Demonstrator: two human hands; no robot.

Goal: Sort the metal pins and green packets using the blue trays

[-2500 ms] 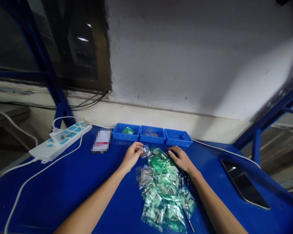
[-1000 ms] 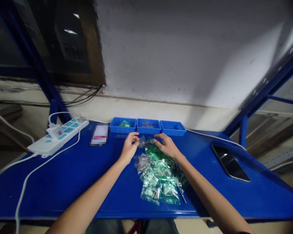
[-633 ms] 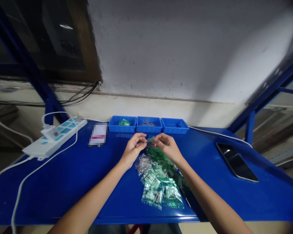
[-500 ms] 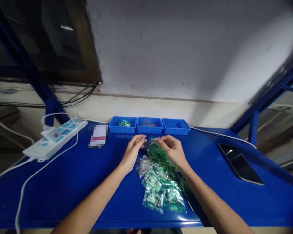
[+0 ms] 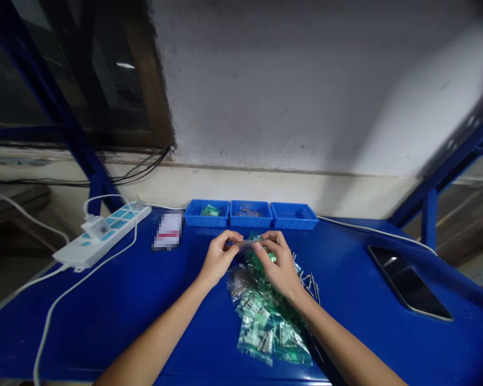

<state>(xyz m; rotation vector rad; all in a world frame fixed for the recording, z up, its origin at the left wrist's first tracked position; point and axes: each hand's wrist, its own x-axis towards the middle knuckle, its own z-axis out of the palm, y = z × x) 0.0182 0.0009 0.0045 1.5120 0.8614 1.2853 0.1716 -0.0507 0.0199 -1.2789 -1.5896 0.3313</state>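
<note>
Between my two hands a small clear plastic bag (image 5: 247, 243) is stretched, above the far end of a pile. My left hand (image 5: 221, 256) pinches its left edge with thumb and fingertips. On the other side my right hand (image 5: 277, 262) grips it, thumb on top. Under and in front of the hands lie several green-tinted bags of small parts (image 5: 255, 332), and a clear bag with metal pieces (image 5: 239, 281) lies at the pile's left. Loose metal pins (image 5: 310, 285) show to the right of my right wrist.
Three blue trays stand at the back: left (image 5: 207, 221) with green bags, middle (image 5: 251, 221) with small pieces, right (image 5: 294, 222). A power strip (image 5: 100, 241) with white cables and a blurred card (image 5: 168, 230) are left; a phone (image 5: 408, 281) lies right on the blue table (image 5: 116, 321).
My left hand has closed on the left edge of the clear bag, which my right hand held before. The view has shifted slightly, and loose pins now show at the right.
</note>
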